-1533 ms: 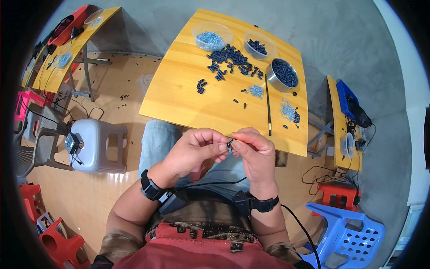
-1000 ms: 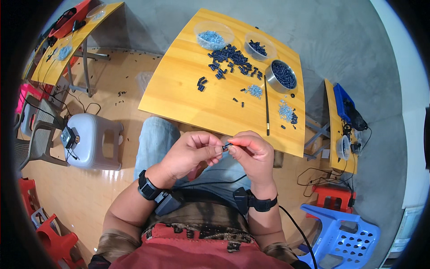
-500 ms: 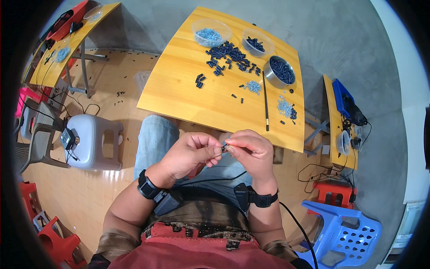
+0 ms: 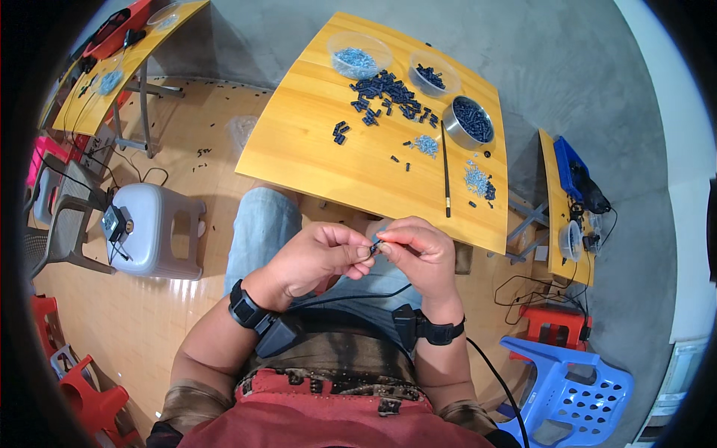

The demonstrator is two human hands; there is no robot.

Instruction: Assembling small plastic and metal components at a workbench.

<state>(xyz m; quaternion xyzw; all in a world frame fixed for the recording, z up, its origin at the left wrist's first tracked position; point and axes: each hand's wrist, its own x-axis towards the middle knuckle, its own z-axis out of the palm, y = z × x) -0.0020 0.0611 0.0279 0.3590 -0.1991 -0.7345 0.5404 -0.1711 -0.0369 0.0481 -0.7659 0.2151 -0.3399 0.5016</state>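
though busy with dark parts (image 4: 389, 86), yellow table (image 4: 295, 142) near wall (image 4: 590, 82)

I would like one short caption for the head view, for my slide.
The left hand and right hand hold a small dark part near a yellow table bearing loose black pieces.

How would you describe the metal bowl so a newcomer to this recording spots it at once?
Start at the big yellow table in the middle. Toward its right edge, just right of the black stick's far end, stands a round bowl holding dark parts. Its shiny metal wall sets it apart from the two clear plastic tubs farther back.
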